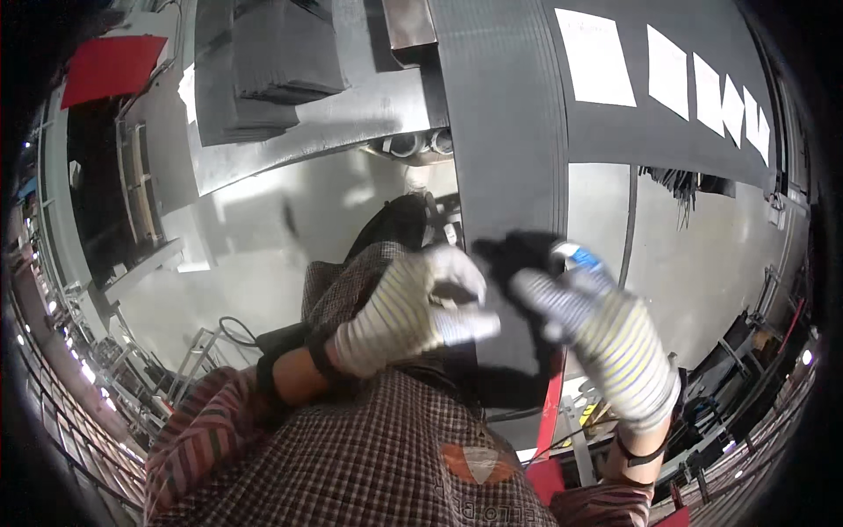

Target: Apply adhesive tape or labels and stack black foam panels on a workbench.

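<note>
My left hand (413,309), in a striped knit glove, hovers beside the left edge of a long dark grey stack of flat strips (505,114). Its fingers curve and the thumb stands apart, with a gap between them and no object visible there. Over the right side of the same stack, my right hand (606,329) wears a matching glove and casts a shadow on the dark surface. Its fingers are spread and slightly blurred. A blue and white band (580,256) shows at one fingertip; whether it is tape or something else is unclear.
Stacked dark sheets (285,57) lie on a metal table (351,119) at the far left. A metal block (410,25) stands beside the long stack. White papers (597,57) lie on a dark surface at far right. A red bar (551,404) is near my right forearm.
</note>
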Action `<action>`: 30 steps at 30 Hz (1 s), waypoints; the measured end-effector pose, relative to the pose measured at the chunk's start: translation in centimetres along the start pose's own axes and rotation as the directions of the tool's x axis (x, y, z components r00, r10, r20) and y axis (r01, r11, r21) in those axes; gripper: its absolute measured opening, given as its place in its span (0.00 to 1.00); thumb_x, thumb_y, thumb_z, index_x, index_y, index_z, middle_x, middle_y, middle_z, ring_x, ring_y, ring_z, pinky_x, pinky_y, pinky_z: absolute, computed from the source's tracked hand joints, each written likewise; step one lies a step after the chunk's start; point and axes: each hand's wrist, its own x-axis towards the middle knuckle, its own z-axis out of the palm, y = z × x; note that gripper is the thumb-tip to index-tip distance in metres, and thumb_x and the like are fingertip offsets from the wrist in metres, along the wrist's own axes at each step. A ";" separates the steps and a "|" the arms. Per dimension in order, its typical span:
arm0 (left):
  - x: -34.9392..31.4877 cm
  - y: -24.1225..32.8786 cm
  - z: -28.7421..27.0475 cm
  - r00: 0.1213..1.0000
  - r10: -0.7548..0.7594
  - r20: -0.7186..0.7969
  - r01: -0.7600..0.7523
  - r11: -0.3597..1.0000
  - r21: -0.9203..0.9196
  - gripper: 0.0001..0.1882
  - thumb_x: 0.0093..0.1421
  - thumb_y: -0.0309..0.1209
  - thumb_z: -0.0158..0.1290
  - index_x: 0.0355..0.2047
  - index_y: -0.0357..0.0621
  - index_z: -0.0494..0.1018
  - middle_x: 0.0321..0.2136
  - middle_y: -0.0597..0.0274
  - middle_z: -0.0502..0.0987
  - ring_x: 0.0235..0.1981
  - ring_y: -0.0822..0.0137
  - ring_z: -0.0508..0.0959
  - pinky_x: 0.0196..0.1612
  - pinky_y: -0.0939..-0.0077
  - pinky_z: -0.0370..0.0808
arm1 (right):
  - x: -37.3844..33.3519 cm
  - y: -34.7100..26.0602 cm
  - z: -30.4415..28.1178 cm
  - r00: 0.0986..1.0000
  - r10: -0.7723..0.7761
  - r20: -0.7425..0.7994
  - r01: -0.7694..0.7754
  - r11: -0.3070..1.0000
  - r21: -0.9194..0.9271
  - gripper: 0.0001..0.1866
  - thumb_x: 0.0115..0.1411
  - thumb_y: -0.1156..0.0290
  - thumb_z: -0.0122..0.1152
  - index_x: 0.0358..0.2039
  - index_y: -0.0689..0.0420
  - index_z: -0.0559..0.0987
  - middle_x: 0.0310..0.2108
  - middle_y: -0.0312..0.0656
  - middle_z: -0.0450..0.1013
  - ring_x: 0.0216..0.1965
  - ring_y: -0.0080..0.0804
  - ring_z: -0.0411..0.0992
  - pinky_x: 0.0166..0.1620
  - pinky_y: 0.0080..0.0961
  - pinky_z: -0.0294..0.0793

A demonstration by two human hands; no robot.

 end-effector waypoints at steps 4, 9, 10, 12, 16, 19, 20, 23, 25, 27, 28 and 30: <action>-4.7 -1.6 -0.6 0.977 0.050 0.206 -0.020 0.989 -0.146 0.10 0.52 0.26 0.66 0.31 0.36 0.77 0.25 0.59 0.79 0.26 0.71 0.78 0.30 0.76 0.76 | 0.2 -5.2 0.9 0.836 0.067 0.544 0.141 0.933 -0.332 0.35 0.50 0.71 0.66 0.61 0.50 0.69 0.35 0.40 0.76 0.32 0.27 0.76 0.44 0.28 0.76; -0.1 -11.0 -1.4 0.968 -0.237 0.086 0.244 0.966 -0.085 0.05 0.56 0.26 0.64 0.29 0.39 0.80 0.24 0.64 0.80 0.25 0.74 0.78 0.29 0.77 0.75 | -2.5 11.1 1.5 0.968 0.095 -0.231 -0.107 0.994 -0.038 0.11 0.50 0.63 0.75 0.26 0.56 0.83 0.22 0.33 0.78 0.27 0.21 0.75 0.36 0.23 0.72; 1.7 -11.8 -0.4 0.971 -0.201 0.131 0.205 0.978 -0.020 0.07 0.55 0.27 0.64 0.33 0.41 0.79 0.29 0.63 0.80 0.29 0.71 0.78 0.32 0.72 0.76 | -3.9 14.6 4.3 0.921 0.385 -0.060 -0.352 0.887 0.297 0.10 0.51 0.66 0.75 0.27 0.58 0.83 0.22 0.34 0.77 0.27 0.22 0.74 0.34 0.20 0.71; 5.8 -18.2 2.9 0.992 -0.067 0.106 0.068 0.998 -0.011 0.17 0.54 0.33 0.64 0.42 0.42 0.75 0.41 0.58 0.77 0.40 0.66 0.76 0.40 0.63 0.76 | -4.7 16.8 7.6 0.911 0.411 -0.029 -0.350 0.809 0.472 0.11 0.53 0.70 0.73 0.34 0.59 0.81 0.31 0.38 0.77 0.33 0.28 0.74 0.40 0.25 0.72; 10.7 -19.5 6.6 0.872 -0.450 0.194 0.395 0.409 -0.823 0.42 0.50 0.59 0.64 0.54 0.39 0.69 0.53 0.47 0.71 0.55 0.52 0.70 0.54 0.48 0.70 | -3.6 9.1 8.8 0.763 0.426 -0.487 -0.354 0.905 0.237 0.22 0.54 0.74 0.70 0.50 0.59 0.76 0.46 0.42 0.74 0.50 0.33 0.71 0.54 0.31 0.69; 13.1 -16.6 7.9 0.915 -0.221 0.337 0.403 0.482 -0.778 0.40 0.51 0.58 0.63 0.54 0.40 0.70 0.51 0.48 0.73 0.54 0.52 0.70 0.53 0.47 0.70 | -0.5 -0.3 12.0 0.612 0.566 -0.552 -0.519 0.815 0.259 0.61 0.41 0.55 0.81 0.69 0.61 0.53 0.65 0.54 0.58 0.67 0.47 0.55 0.68 0.43 0.52; 13.8 -14.8 9.1 0.911 -0.158 0.381 0.406 0.504 -0.763 0.40 0.51 0.58 0.63 0.53 0.40 0.70 0.50 0.48 0.74 0.53 0.52 0.71 0.53 0.47 0.70 | -0.2 -1.9 13.1 0.597 0.595 -0.537 -0.614 0.771 0.172 0.63 0.40 0.54 0.80 0.69 0.62 0.52 0.65 0.56 0.57 0.67 0.49 0.54 0.68 0.44 0.52; 12.7 -16.9 8.2 0.906 -0.188 0.379 0.422 0.467 -0.777 0.38 0.52 0.57 0.63 0.52 0.41 0.71 0.48 0.49 0.75 0.53 0.52 0.72 0.53 0.47 0.71 | 0.9 -1.4 16.2 0.569 0.612 -0.549 -0.685 0.722 0.095 0.64 0.38 0.52 0.79 0.69 0.64 0.51 0.64 0.59 0.58 0.67 0.54 0.55 0.68 0.45 0.53; 9.6 -20.9 5.5 0.864 -0.371 0.339 0.471 0.360 -0.805 0.37 0.52 0.57 0.63 0.52 0.41 0.72 0.46 0.50 0.77 0.52 0.51 0.72 0.53 0.46 0.71 | 1.3 -1.3 16.7 0.537 0.613 -0.580 -0.689 0.715 0.118 0.64 0.38 0.52 0.78 0.69 0.65 0.51 0.63 0.61 0.58 0.66 0.56 0.55 0.67 0.46 0.55; 2.6 -19.2 -0.8 0.948 -0.275 0.159 0.312 0.902 -0.299 0.20 0.66 0.46 0.49 0.44 0.42 0.77 0.39 0.59 0.81 0.45 0.63 0.78 0.53 0.69 0.74 | 0.9 -0.3 16.0 0.551 0.572 -0.607 -0.681 0.729 0.070 0.67 0.33 0.48 0.78 0.68 0.66 0.53 0.59 0.66 0.61 0.58 0.64 0.62 0.58 0.53 0.63; 0.2 -16.7 -3.0 0.914 -0.374 0.155 0.389 0.705 -0.593 0.16 0.66 0.41 0.50 0.44 0.42 0.77 0.39 0.58 0.81 0.44 0.64 0.79 0.52 0.72 0.74 | 0.9 0.0 16.1 0.568 0.498 -0.655 -0.634 0.773 0.037 0.66 0.33 0.48 0.78 0.68 0.65 0.54 0.60 0.65 0.60 0.58 0.63 0.62 0.59 0.52 0.62; -3.3 -11.0 -3.2 0.948 -0.316 0.045 0.243 0.619 -0.747 0.10 0.63 0.32 0.53 0.43 0.42 0.76 0.39 0.58 0.80 0.42 0.66 0.79 0.50 0.74 0.76 | 0.9 -0.4 16.6 0.533 0.533 -0.657 -0.685 0.728 0.035 0.65 0.33 0.48 0.77 0.68 0.65 0.54 0.60 0.65 0.59 0.59 0.63 0.61 0.60 0.52 0.61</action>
